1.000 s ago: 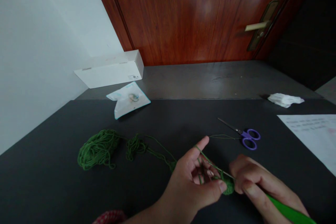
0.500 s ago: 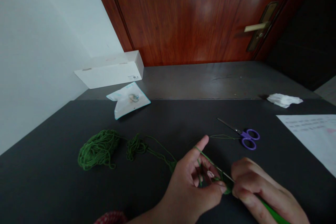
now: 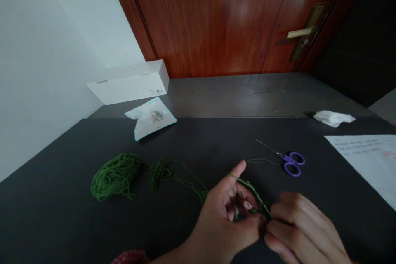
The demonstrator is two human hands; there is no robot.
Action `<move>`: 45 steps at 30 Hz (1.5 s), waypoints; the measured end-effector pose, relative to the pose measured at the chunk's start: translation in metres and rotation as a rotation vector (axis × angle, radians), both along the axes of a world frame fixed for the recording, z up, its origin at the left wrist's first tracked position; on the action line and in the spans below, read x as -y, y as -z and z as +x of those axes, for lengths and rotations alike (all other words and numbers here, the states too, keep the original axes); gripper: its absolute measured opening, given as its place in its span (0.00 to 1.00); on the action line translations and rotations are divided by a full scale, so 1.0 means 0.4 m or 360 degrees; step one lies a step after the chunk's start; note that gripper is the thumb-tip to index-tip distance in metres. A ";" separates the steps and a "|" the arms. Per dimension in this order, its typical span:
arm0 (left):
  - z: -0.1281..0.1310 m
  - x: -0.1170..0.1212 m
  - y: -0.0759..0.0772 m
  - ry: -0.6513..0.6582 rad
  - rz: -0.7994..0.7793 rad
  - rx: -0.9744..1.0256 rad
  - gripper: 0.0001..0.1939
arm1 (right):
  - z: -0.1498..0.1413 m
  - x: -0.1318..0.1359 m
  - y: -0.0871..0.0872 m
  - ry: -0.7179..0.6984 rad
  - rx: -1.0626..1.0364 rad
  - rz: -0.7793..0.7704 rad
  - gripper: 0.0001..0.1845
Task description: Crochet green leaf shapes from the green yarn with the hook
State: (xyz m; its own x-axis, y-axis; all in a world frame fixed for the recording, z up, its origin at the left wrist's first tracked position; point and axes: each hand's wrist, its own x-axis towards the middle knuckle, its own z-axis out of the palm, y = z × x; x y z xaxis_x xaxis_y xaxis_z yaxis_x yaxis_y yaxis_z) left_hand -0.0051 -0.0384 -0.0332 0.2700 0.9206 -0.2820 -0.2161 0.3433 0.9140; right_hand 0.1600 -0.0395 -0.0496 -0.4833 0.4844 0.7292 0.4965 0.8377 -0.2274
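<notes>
Between thumb and fingers, my left hand (image 3: 224,220) pinches a small piece of green crochet work, mostly hidden by the fingertips. A strand of green yarn (image 3: 236,178) loops over its raised index finger. My right hand (image 3: 305,227) is closed around a thin crochet hook (image 3: 266,210), whose shaft slants up along the strand near the left fingers; the handle is hidden inside the fist. Both hands nearly touch at the work. To the left lies a green yarn skein (image 3: 116,176), with a small tangle of yarn (image 3: 160,174) trailing toward my left hand.
Purple-handled scissors (image 3: 291,162) lie beyond my right hand, with a thin thread beside them. Farther back are a white packet (image 3: 151,121), a white box (image 3: 133,86) and a crumpled tissue (image 3: 334,118). A printed sheet (image 3: 368,161) rests at the right.
My right hand has shifted slightly down and left, closer to my left thumb, turning so the hook's green handle no longer shows. More of the hook's tip end now lies along the strand.
</notes>
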 end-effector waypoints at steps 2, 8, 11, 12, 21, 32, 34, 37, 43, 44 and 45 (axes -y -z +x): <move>-0.001 -0.001 -0.002 0.0000 -0.0021 0.0007 0.46 | 0.002 -0.002 0.008 -0.0043 -0.0089 -0.0034 0.14; 0.000 -0.003 -0.002 -0.0002 -0.0081 0.0006 0.48 | 0.013 0.000 0.013 -0.0157 -0.0251 -0.0556 0.14; 0.000 -0.002 0.001 0.0024 -0.0119 0.0035 0.51 | 0.018 0.003 0.005 -0.0187 -0.0355 -0.0876 0.15; 0.000 -0.002 0.002 0.0028 -0.0132 0.0043 0.51 | 0.020 0.004 0.006 -0.0199 -0.0429 -0.0971 0.15; 0.005 -0.006 0.033 -0.0063 -0.0119 0.0066 0.50 | 0.036 0.007 0.031 -0.0284 -0.0874 -0.1304 0.20; -0.002 -0.007 0.032 -0.0109 -0.0068 0.0020 0.48 | 0.037 0.008 0.005 -0.0165 -0.0513 -0.0723 0.16; -0.001 -0.008 0.033 -0.0095 -0.0078 0.0062 0.50 | 0.032 0.006 0.001 -0.0188 -0.0493 -0.0728 0.16; 0.002 -0.009 0.036 -0.0098 -0.0101 0.0100 0.51 | 0.032 0.004 -0.003 -0.0194 -0.0441 -0.0731 0.16; 0.003 -0.010 0.033 -0.0110 -0.0122 0.0089 0.52 | 0.038 0.006 0.004 -0.0262 -0.0500 -0.0832 0.15; 0.003 -0.010 0.031 -0.0108 -0.0134 0.0097 0.53 | 0.038 0.007 0.008 -0.0267 -0.0538 -0.0867 0.15; 0.003 -0.009 0.027 -0.0108 -0.0144 0.0101 0.53 | 0.037 0.008 0.013 -0.0267 -0.0583 -0.0906 0.16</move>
